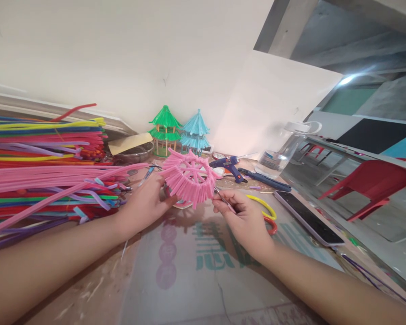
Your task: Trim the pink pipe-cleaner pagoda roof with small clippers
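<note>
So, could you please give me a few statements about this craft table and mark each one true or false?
1. The left hand holds the pink pipe-cleaner roof piece. True.
2. The right hand is empty. False: it grips a thin metal tool whose tip meets the pink piece.
3. The green miniature pagoda stands to the right of the blue miniature pagoda. False: the green one is on the left.
4. A heap of multicoloured pipe cleaners lies on the left of the table. True.
5. The black smartphone lies beside the left forearm. False: it lies to the right of the right hand.
</note>
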Demonstrator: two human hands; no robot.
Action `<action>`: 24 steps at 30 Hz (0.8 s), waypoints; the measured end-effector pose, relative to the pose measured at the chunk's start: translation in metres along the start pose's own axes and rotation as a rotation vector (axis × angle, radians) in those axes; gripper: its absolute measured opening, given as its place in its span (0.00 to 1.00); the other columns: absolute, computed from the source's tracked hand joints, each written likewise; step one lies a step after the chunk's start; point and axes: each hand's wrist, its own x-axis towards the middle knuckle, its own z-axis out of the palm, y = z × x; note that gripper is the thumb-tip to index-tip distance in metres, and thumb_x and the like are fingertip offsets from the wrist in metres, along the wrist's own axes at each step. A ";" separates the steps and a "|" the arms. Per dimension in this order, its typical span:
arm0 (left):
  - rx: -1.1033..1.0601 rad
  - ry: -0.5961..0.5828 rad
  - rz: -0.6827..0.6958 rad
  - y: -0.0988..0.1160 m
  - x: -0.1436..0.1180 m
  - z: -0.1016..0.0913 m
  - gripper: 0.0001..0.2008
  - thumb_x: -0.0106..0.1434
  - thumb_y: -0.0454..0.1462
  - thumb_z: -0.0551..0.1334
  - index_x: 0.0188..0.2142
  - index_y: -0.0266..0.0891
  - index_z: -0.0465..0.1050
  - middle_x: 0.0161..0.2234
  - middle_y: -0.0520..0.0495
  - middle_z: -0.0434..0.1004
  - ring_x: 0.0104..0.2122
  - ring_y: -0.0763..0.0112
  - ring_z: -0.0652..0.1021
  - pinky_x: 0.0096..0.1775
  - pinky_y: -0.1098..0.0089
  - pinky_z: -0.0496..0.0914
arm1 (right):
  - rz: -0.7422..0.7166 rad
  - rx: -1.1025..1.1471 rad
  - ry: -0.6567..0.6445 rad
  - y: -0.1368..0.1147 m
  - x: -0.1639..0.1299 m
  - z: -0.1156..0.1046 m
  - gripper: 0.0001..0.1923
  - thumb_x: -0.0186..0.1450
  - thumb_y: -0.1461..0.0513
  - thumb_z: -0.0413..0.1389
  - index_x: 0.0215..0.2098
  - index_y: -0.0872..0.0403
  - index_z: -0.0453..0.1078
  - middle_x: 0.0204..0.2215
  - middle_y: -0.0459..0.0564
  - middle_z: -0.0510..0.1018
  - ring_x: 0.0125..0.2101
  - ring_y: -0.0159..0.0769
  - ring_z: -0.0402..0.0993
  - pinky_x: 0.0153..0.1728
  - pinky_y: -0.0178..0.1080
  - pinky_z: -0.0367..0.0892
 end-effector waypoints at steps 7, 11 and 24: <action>-0.011 -0.015 0.001 -0.002 0.000 0.000 0.14 0.62 0.44 0.61 0.45 0.41 0.72 0.46 0.40 0.77 0.50 0.49 0.76 0.52 0.51 0.70 | -0.010 0.010 -0.005 0.000 0.001 0.002 0.07 0.60 0.56 0.59 0.32 0.51 0.71 0.22 0.45 0.73 0.24 0.35 0.67 0.27 0.37 0.64; -0.061 0.028 -0.023 -0.005 0.000 0.001 0.11 0.61 0.44 0.63 0.41 0.42 0.72 0.42 0.43 0.78 0.47 0.52 0.77 0.50 0.54 0.71 | -0.043 0.052 0.022 0.002 0.003 0.001 0.10 0.59 0.55 0.61 0.35 0.50 0.69 0.27 0.46 0.75 0.28 0.36 0.69 0.30 0.37 0.66; -0.138 0.115 -0.138 -0.011 0.003 0.006 0.10 0.61 0.44 0.65 0.37 0.41 0.71 0.38 0.43 0.78 0.42 0.53 0.80 0.45 0.54 0.74 | -0.004 -0.008 -0.013 0.004 0.004 0.002 0.12 0.59 0.54 0.61 0.37 0.51 0.68 0.20 0.38 0.57 0.22 0.32 0.55 0.25 0.35 0.57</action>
